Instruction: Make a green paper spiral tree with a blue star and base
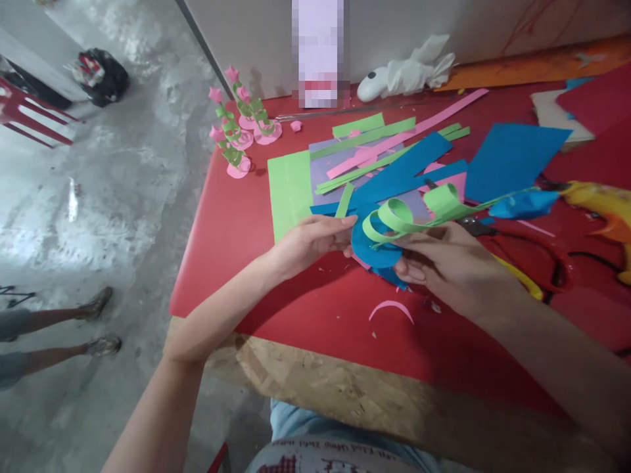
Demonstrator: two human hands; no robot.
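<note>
Holding a blue paper disc (371, 257) between both hands, above the middle of the red worktop (305, 315). Pinching its left rim with the left hand (310, 240), with thumb on top and fingertips underneath, probably to steady it. Gripping the right rim with curled fingers of the right hand (446, 263); impossible to tell whether also nipping the foot of a curled green paper strip (446, 207). Draped rightward over those fingers toward a blue paper bud (522, 204), seemingly to spare the coils from crushing. Upright at the far left corner, presumably out of harm's way: pink paper flowers (241, 139). Spread toward the back edge, likely for easy reach: a long pink paper strip (407, 135) and a blue paper sheet (515, 161). Loose nearer the front edge: a thin pink paper arc (392, 304).
</note>
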